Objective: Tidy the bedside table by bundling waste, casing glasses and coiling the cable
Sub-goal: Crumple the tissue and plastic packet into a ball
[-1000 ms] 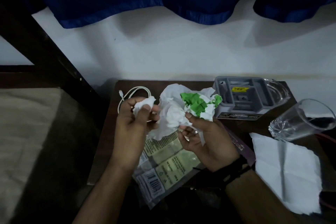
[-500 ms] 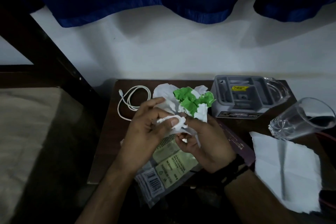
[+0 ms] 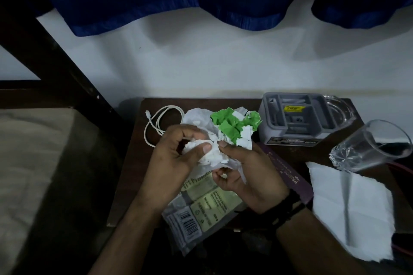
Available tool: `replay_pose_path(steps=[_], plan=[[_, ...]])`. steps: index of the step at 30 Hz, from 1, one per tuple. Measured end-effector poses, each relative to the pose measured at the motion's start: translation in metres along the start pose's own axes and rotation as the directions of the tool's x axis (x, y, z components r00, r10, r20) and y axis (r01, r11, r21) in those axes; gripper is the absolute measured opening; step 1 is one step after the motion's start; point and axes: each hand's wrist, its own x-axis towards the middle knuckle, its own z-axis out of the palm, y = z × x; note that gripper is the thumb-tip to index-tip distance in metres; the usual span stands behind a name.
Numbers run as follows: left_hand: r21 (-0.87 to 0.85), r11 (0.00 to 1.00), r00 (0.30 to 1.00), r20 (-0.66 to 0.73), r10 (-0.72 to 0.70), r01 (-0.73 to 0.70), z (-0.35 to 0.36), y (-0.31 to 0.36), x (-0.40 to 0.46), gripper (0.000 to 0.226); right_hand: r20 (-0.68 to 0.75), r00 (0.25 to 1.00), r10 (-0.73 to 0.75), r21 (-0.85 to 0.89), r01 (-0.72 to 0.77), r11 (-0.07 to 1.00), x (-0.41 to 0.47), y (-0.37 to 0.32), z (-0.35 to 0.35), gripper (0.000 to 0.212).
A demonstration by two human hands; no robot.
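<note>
Both hands meet over the table (image 3: 131,163): our left hand (image 3: 172,163) pinches a small white wad (image 3: 207,154) into the crumpled paper bundle (image 3: 232,127) cupped by our right hand (image 3: 252,174). The loose cable (image 3: 156,123) lies just beyond, nearer the left hand, its loop running front to back.
</note>
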Motion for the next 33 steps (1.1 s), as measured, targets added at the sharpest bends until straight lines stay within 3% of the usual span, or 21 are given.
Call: replay_pose_path(steps=[4,6,8,11,17,21,25,28,29,31,33], plan=[[-0.004,1.000,0.999,-0.042,-0.022,0.022,0.001,-0.007,0.000,0.063,0.008,1.000,0.005,0.010,-0.005,1.000,0.001,0.002,-0.002,0.025],[0.011,1.000,1.000,0.005,-0.010,0.010,0.000,-0.006,0.000,0.075,0.008,1.000,0.002,0.004,-0.002,1.000,0.001,0.002,-0.003,0.026],[0.031,0.999,0.998,0.063,0.029,-0.031,0.001,-0.006,0.000,0.066,0.003,1.000,-0.003,-0.010,0.003,1.000,0.000,0.002,-0.002,0.025],[0.093,0.990,0.995,0.017,0.102,-0.103,0.004,-0.001,-0.002,0.053,-0.002,1.000,-0.007,-0.017,0.007,1.000,0.002,0.003,-0.003,0.029],[0.159,0.977,0.982,0.149,0.118,-0.142,0.002,0.001,-0.004,0.077,0.058,0.998,-0.011,-0.121,0.018,0.993,-0.001,0.004,-0.002,0.038],[0.176,0.967,0.969,0.199,0.149,-0.185,0.004,-0.001,-0.005,0.048,0.096,0.995,-0.029,-0.236,0.051,0.970,-0.004,0.003,-0.001,0.043],[0.190,0.958,0.971,0.145,0.190,-0.215,0.002,-0.005,-0.001,0.040,0.188,0.981,0.037,-0.158,-0.007,0.987,-0.003,-0.001,-0.004,0.029],[0.228,0.930,0.955,0.142,0.261,-0.288,0.001,-0.007,-0.001,0.034,0.224,0.971,0.086,-0.130,-0.057,0.990,-0.003,-0.002,-0.004,0.045],[0.219,0.930,0.953,0.143,0.268,-0.295,0.001,-0.007,-0.001,0.035,0.196,0.979,0.050,-0.109,-0.029,0.994,-0.001,0.000,-0.005,0.045],[0.182,0.945,0.958,0.138,0.251,-0.273,0.003,-0.004,-0.003,0.038,0.111,0.992,-0.062,-0.052,0.068,0.996,0.001,0.002,-0.007,0.024],[0.166,0.953,0.966,0.105,0.237,-0.252,0.006,-0.001,-0.004,0.036,0.071,0.991,-0.115,0.007,0.115,0.993,0.002,0.003,-0.007,0.029]])
